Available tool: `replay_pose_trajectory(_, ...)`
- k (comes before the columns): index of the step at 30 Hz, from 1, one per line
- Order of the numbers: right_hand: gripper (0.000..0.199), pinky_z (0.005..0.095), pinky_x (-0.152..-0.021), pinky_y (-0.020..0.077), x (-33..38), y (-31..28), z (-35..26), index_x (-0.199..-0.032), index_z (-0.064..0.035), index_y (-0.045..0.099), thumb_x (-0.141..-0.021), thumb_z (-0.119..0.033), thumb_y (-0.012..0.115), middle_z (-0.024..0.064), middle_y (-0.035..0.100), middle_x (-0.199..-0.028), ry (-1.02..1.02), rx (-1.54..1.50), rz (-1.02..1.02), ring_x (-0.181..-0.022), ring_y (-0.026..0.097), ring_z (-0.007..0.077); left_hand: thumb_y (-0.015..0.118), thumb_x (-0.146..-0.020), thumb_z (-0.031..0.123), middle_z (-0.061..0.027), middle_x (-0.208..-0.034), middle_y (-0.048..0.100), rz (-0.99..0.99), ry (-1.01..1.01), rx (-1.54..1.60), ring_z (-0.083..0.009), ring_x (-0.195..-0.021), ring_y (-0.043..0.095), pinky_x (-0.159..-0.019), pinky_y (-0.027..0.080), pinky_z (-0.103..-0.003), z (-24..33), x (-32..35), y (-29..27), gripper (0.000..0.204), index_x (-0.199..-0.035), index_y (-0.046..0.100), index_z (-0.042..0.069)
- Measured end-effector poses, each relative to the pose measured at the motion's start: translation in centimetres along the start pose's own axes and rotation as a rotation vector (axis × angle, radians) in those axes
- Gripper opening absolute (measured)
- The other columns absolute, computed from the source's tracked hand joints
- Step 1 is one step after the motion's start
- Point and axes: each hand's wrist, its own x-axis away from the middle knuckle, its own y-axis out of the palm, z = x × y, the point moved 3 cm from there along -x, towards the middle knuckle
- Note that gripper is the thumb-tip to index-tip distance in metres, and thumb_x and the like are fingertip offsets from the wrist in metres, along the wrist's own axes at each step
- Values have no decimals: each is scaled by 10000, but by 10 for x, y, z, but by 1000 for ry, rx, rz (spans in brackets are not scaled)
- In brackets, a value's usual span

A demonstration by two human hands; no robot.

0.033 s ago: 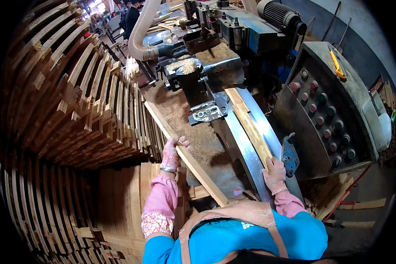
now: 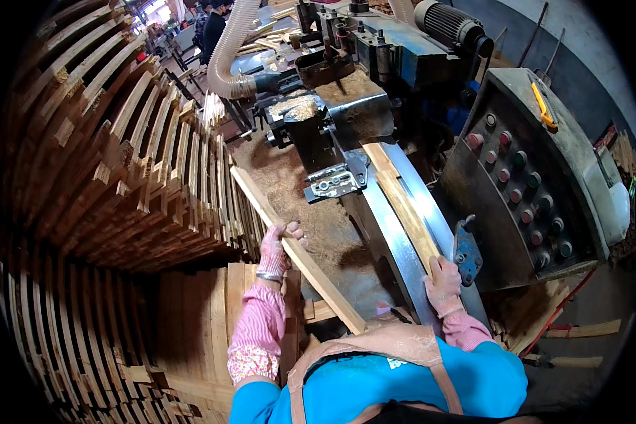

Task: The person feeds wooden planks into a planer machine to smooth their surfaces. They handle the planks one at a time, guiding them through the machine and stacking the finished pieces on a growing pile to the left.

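Gripping wd strip (image 2: 323,285), LH (image 2: 274,251), RH (image 2: 444,286) on board (image 2: 410,222)

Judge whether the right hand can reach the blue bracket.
Probably yes: the blue bracket sits just beside the right hand, nothing visible between them, though that hand is on a wood strip.

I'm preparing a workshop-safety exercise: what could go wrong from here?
The right hand grips the near end of the narrow tan wooden strip on the shiny silver metal bed; a slip could scrape its fingers.
The long pale wooden strip in the left hand could swing against the tall stack of curved brown wooden pieces beside it.
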Motion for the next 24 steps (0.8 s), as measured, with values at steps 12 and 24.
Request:
replay_pose_trajectory(12, 169, 490, -825, 555, -166, 86, -23, -1091, -111, 630, -924, -135, 638, 111, 642, -1065, -117, 109, 164, -1030, 638, 355, 659, -929, 246, -87, -893, 604, 108, 99, -52, -236, -765, 615, -675, 578, -395, -2, 4, -3, 257, -1066, 573, 46)
replay_pose_trajectory(24, 534, 429, -979, 528, -253, 126, -144, -1423, -108, 676, -932, -285, 786, 165, 735, -1253, -167, -619, -201, -1155, 677, 320, 625, -1002, 352, -112, -956, 703, 178, 258, 160, -283, -807, 679, -744, 587, -398, 1, 14, -11, 431, -1302, 630, 43)
